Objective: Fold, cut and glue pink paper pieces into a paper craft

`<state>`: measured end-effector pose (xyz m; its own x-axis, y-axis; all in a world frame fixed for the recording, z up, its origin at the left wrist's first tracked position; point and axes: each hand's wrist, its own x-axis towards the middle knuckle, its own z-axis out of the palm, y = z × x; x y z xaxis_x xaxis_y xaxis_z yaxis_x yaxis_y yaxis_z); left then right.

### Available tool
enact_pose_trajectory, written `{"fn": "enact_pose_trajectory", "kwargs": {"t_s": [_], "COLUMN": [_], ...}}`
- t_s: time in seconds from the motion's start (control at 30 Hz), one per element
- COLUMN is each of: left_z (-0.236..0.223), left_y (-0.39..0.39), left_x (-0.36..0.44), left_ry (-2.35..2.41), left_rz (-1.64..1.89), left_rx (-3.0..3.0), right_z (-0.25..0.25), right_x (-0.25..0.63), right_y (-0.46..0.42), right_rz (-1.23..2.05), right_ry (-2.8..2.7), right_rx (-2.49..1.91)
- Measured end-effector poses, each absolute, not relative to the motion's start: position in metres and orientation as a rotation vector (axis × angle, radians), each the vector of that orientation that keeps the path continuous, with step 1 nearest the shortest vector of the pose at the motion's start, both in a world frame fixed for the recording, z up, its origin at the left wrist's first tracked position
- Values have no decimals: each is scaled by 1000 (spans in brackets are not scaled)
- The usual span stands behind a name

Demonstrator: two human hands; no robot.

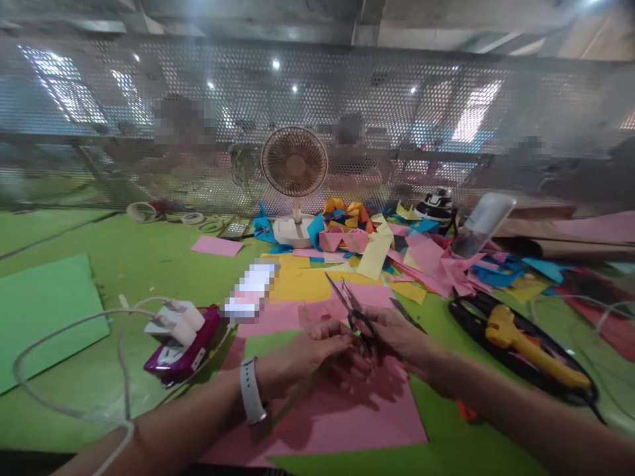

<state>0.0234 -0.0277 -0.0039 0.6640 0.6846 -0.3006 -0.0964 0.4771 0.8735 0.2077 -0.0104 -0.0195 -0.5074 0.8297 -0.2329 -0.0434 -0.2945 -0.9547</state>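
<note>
Two bare hands at work on paper, directions read as a clock face centred on the hands. The right hand (397,336) grips the scissors (366,321), blades slightly parted and pointing to 11 o'clock. The left hand (317,345) meets it from 9 o'clock, fingers curled beside the scissors; blur prevents telling whether they grip anything. Beneath both lies a pink paper sheet (357,423), extending to 6 o'clock. A yellow paper sheet (288,283) lies at 11 o'clock, and a light green paper sheet (49,320) at 9 o'clock, beyond a purple power strip (211,327). From 12 to 2 o'clock, a heap of coloured paper pieces (377,254) adjoins the desk fan (295,165). At 3 o'clock, a yellow glue gun (533,350) rests on a black tray (476,320). Judged by the heap, considerable cutting is done; larger sheets lie at hand, but how much is left cannot be determined.
</note>
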Motion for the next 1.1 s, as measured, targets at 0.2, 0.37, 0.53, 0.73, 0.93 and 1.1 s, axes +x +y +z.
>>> {"fn": "enact_pose_trajectory", "kwargs": {"t_s": [0.2,0.37,0.53,0.73,0.93,1.1], "left_z": [-14,-17,-16,-19,-26,-24], "left_y": [-30,-29,-30,-31,-29,-27], "left_x": [23,23,21,20,21,24], "left_ry": [705,679,695,729,797,795], "left_rz": [591,568,570,617,635,650], "left_rx": [893,936,960,967,972,893], "right_z": [-18,-21,-37,-48,-50,-63], "right_x": [205,202,201,202,201,203], "right_y": [-15,-18,-20,-18,-17,-16], "right_rz": [1911,1939,1982,1983,1972,1980], "right_ry": [-1340,-1325,-1275,-1225,-1168,-1184], "right_rx": [-1012,-1019,-981,-978,-998,-971]}}
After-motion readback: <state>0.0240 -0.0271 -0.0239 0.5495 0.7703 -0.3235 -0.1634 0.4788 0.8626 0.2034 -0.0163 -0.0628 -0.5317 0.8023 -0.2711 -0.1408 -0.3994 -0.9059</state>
